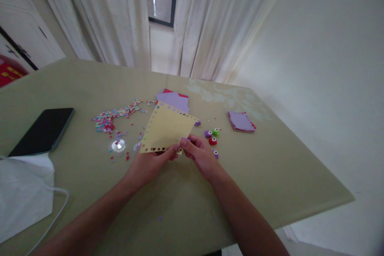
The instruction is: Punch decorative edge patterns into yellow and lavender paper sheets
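My left hand point(150, 167) is closed on the lower edge of a square sheet of yellow paper point(168, 128), thumb on top and fingers beneath. Small shaped holes run along the sheet's edges. At its lower right corner, my right hand point(199, 153) is closed in a pinch. A bit of purple shows at those fingertips; it looks like a small craft punch, mostly hidden by the fingers. Beyond that hand lie several more little punches with eyes, among them a green punch point(216, 132), a red punch point(213, 141) and a purple punch point(208, 134).
Behind the yellow sheet lie purple paper point(175, 99) and red paper point(171, 91). A stack of edge-punched squares point(241, 121) sits to the right. Paper confetti point(111, 119) is spread at left, near a shiny clear disc point(118, 145), a black phone point(43, 131) and a white mask point(25, 200).
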Demonstrator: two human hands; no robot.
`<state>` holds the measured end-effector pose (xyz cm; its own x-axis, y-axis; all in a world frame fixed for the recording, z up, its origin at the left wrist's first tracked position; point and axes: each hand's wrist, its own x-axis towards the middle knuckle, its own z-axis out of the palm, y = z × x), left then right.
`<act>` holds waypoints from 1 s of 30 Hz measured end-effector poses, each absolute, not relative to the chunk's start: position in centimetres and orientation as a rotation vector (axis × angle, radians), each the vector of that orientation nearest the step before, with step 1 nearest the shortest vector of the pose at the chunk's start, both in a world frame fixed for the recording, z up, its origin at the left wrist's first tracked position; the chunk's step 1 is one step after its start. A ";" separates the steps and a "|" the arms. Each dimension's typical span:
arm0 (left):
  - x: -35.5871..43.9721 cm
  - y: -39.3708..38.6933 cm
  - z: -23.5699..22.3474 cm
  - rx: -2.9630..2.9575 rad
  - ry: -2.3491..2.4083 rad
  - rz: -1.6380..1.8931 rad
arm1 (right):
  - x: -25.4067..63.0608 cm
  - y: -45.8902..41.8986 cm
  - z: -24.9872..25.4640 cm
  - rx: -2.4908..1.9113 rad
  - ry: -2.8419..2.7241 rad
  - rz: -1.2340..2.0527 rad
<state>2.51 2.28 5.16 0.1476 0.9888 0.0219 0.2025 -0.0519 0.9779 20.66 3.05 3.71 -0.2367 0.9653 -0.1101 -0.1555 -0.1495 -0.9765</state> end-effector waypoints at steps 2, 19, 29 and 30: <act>2.5 2.3 5.1 1.473 1.238 1.016 | 20.7 3.1 3.6 -1.046 -1.171 1.552; 2.4 2.5 4.7 1.496 1.220 1.032 | 20.7 3.1 3.0 -1.075 -1.173 1.501; 2.7 2.2 5.5 1.418 1.250 1.051 | 20.1 3.2 3.4 -1.048 -1.175 1.423; 2.6 2.2 5.5 1.424 1.258 1.039 | 20.1 3.2 3.4 -1.065 -1.179 1.419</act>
